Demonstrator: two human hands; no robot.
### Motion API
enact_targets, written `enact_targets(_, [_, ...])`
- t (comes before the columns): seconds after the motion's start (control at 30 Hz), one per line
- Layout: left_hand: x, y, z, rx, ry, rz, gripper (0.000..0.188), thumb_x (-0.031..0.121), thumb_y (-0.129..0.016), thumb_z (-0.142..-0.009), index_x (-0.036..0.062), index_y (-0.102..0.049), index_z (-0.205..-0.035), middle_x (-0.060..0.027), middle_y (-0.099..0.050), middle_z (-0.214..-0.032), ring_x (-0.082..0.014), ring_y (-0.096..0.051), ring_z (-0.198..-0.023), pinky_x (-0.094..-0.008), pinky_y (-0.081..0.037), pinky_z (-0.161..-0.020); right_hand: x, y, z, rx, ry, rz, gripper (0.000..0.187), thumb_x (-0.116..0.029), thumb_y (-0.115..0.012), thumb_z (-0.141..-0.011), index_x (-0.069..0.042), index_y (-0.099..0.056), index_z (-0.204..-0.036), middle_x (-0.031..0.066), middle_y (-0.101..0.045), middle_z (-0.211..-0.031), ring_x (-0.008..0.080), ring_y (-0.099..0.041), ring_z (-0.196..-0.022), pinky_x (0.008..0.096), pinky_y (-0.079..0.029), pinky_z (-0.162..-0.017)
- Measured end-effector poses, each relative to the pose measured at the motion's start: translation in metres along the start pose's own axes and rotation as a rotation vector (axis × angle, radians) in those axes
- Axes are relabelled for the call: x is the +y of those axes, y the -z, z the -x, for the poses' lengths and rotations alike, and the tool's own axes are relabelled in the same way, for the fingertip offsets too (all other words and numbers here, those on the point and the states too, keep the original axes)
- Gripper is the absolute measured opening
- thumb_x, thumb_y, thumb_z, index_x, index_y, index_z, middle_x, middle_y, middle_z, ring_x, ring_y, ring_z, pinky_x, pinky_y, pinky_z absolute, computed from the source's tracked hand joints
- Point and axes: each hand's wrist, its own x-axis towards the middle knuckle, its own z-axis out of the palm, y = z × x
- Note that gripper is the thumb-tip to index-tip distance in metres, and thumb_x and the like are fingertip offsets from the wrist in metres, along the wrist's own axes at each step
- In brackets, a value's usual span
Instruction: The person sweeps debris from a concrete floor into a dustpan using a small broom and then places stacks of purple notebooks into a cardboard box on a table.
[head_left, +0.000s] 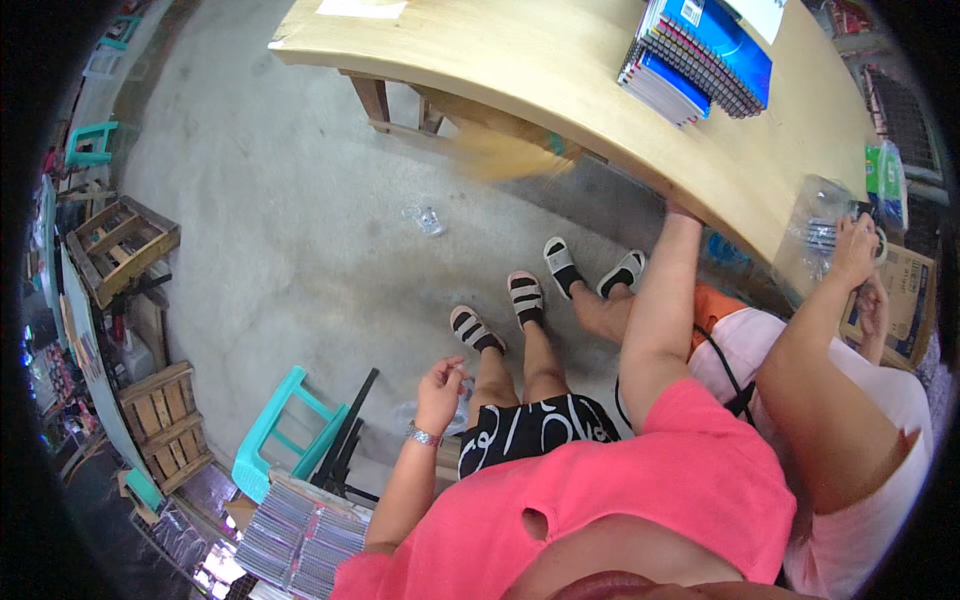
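Note:
My right forearm reaches up to the front edge of the pale wooden table (560, 70), and my right hand (682, 207) goes partly out of sight beneath it. In line with that hand, a tan soft broom (510, 150) is smeared by motion beside the table legs; the tabletop hides its handle and my grip. Lower down, my left hand (440, 390), with a metal wristwatch (424, 435) on its wrist, hangs over the floor with its fingers curled. What it holds, if anything, is too small to name. On the concrete floor lies a crumpled clear plastic piece (428, 221).
Spiral notebooks (700, 60) are stacked on the table. A co-worker's hands (858, 255) handle a clear plastic pack by a cardboard box (905, 300) at right. A teal stool (285, 425) and bundled notebooks (300, 535) stand at lower left, wooden crates (125, 245) farther left.

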Motion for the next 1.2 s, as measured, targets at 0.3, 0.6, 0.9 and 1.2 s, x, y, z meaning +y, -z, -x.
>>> enact_targets(0.3, [-0.058, 0.003, -0.016, -0.02, 0.157, -0.204, 0.025, 0.009, -0.046, -0.085, -0.0007, -0.056, -0.106, -0.007, -0.061, -0.078, -0.0105, -0.055, -0.06, -0.0238, -0.047, -0.057, 0.037, 0.073, 0.067, -0.754, 0.565, 1.29, 0.026, -0.03, -0.045, -0.09, -0.006, -0.053, -0.085, 0.0082, -0.051, -0.078, 0.0179, -0.046, -0.064, 0.0325, -0.038, -0.05])
enact_targets(0.6, [-0.135, 0.008, -0.02, 0.04, 0.208, -0.442, 0.025, 0.014, -0.051, -0.083, 0.0005, -0.059, -0.103, -0.0109, -0.063, -0.076, -0.0165, -0.06, -0.064, -0.0273, -0.048, -0.06, -0.112, 0.058, 0.04, -0.552, 1.106, 2.204, 0.032, -0.033, -0.046, -0.089, -0.004, -0.057, -0.086, 0.0136, -0.057, -0.089, 0.0254, -0.054, -0.08, 0.0411, -0.045, -0.062])
enact_targets(0.9, [-0.201, -0.021, -0.024, 0.0, 0.279, -0.733, 0.048, 0.033, -0.061, -0.076, 0.0163, -0.047, -0.119, -0.0207, -0.038, -0.127, -0.0425, -0.04, -0.114, -0.0469, -0.038, -0.091, 0.043, 0.025, -0.047, 0.171, 1.381, 1.601, 0.04, -0.03, -0.053, -0.084, -0.005, -0.048, -0.115, 0.0183, -0.046, -0.122, 0.0326, -0.046, -0.108, 0.0525, -0.032, -0.087])
enact_targets(1.2, [-0.23, -0.012, -0.049, 0.309, 0.393, -0.454, 0.083, 0.044, -0.07, -0.064, 0.0115, -0.033, -0.131, -0.0218, -0.037, -0.127, -0.0389, -0.045, -0.11, -0.0425, -0.04, -0.091, 0.491, 0.097, 0.226, -1.289, 0.005, 1.109, 0.032, 0.001, -0.057, -0.071, -0.013, -0.065, -0.099, 0.0097, -0.062, -0.097, 0.0237, -0.057, -0.094, 0.033, -0.042, -0.086])
